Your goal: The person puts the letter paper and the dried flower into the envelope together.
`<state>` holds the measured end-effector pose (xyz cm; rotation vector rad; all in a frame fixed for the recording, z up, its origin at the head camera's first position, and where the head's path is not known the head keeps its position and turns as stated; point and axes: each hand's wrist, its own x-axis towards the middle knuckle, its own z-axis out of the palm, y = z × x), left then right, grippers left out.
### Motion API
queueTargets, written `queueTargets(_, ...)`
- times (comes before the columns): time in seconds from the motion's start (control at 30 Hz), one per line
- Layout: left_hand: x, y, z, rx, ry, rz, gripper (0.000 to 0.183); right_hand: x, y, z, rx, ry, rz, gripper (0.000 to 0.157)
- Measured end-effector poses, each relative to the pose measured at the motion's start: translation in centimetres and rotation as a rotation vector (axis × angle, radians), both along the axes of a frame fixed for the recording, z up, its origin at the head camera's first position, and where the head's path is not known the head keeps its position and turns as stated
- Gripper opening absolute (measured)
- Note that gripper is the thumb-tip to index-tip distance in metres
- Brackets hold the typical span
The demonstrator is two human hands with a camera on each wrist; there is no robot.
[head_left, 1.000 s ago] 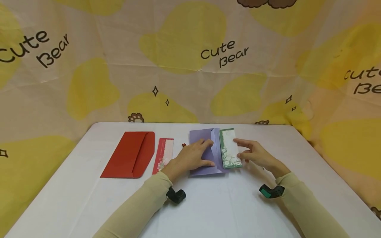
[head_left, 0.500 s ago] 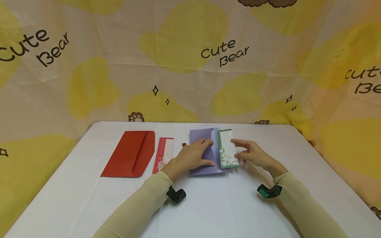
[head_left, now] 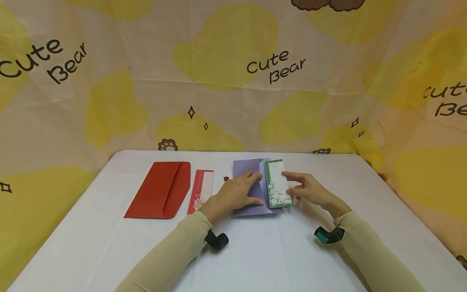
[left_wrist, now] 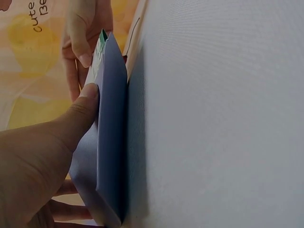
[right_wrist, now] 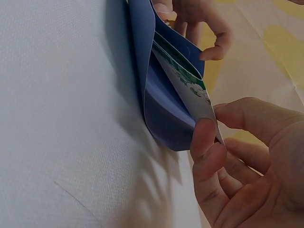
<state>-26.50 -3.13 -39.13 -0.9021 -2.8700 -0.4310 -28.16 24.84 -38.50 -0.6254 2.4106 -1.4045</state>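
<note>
A lavender envelope (head_left: 241,206) lies with its mouth to the right, and the mouth gapes in the right wrist view. My left hand (head_left: 237,192) rests across it with spread fingers; the thumb (left_wrist: 89,90) touches its upper face. A green-bordered card (head_left: 278,182) with white flowers sits at the mouth. Fingers and thumb of my right hand (head_left: 310,187) pinch its right edge. In the right wrist view the card's green end (right_wrist: 178,59) reaches between the envelope's walls; how deep is hidden.
Left of my left hand lies a pink-red flowered card (head_left: 202,188), and beyond it a red envelope (head_left: 158,190) with its flap to the right. A small dark red piece (head_left: 226,178) is beside the lavender envelope. A patterned cloth (head_left: 219,101) hangs behind the white table (head_left: 262,255).
My right hand and the green-bordered card have shifted a little left, toward the lavender envelope. My left hand and the envelope have stayed in place.
</note>
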Motion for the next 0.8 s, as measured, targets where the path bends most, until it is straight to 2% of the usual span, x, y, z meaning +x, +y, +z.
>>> queueTargets(0.47,0.0,0.02,0.09,0.013,0.006,-0.007,0.074,-0.45,-0.27,-0.19,-0.025,-0.007,0.037,0.066)
queueTargets(0.8,0.0,0.02,0.03,-0.004,-0.001,0.0,0.077,-0.52,-0.96,0.01,0.0,-0.012,0.045,0.065)
